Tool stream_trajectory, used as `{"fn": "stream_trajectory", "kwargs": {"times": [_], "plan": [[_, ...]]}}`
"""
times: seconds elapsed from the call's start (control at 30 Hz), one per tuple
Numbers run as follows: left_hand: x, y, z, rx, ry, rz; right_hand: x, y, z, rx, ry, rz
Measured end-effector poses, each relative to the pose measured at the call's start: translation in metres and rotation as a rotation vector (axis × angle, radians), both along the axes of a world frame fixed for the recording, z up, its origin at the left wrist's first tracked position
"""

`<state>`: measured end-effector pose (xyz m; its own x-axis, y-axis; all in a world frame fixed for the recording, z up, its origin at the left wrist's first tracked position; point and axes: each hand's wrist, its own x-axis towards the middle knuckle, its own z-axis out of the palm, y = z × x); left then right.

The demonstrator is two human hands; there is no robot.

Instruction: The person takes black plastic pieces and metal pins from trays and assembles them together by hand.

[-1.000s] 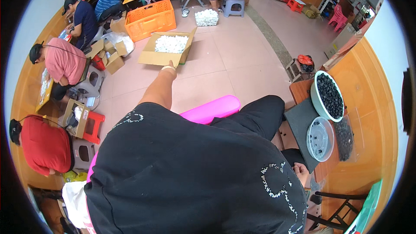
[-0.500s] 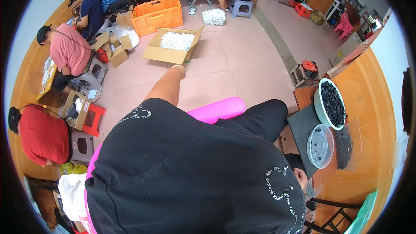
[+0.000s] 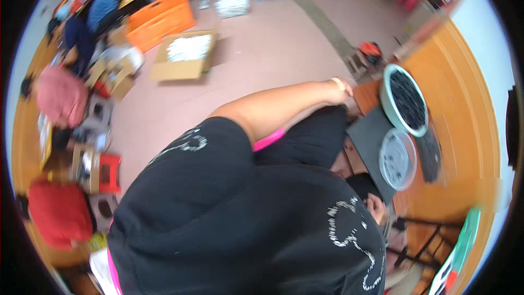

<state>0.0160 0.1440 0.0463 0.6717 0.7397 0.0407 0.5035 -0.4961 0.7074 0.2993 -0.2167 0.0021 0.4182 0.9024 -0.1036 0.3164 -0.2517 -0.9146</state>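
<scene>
Both grips unclear: left hand (image 3: pixel 344 89) outstretched rightward near bowl (image 3: pixel 388 105); right hand (image 3: pixel 375 207) low beside board (image 3: pixel 367 135).

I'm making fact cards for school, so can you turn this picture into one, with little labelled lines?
Left hand: reaching across, left of the mint bowl; too blurred to tell its hold
Right hand: low, near the dark board; hold unclear
Mint bowl: holds many black pieces
Clear tub: beside the bowl, a few dark bits inside
Cardboard box: open on the floor, white pieces inside
</scene>
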Motion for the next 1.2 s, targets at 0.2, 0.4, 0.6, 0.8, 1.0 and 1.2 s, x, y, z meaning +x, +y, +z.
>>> {"fn": "stream_trajectory", "kwargs": {"times": [0.2, 0.4, 0.6, 0.8, 1.0, 1.2], "plan": [[0.077, -0.046, -0.003, -0.464, -0.240, -0.230, -0.017, 0.015, 0.051, -0.237, 0.222, -0.021], [0.040, 0.018, -0.025, -0.975, -1.093, 0.469, 0.002, 0.046, 0.060, -0.183, -0.165, 0.036], [-0.056, 0.047, 0.148, -0.926, -1.689, -0.450, 0.051, 0.106, 0.068, -0.161, -0.280, -0.178], [0.045, 0.000, 0.047, -1.221, -0.930, 0.396, 0.078, 0.163, 0.047, -0.020, -0.495, -0.127], [0.096, -0.097, 0.006, -1.407, -0.367, 0.016, 0.072, 0.198, 0.048, -0.001, -0.579, 0.014], [0.098, -0.113, -0.023, -1.590, -0.321, 0.012, 0.056, 0.227, 0.043, -0.003, -0.747, 0.119]]}}
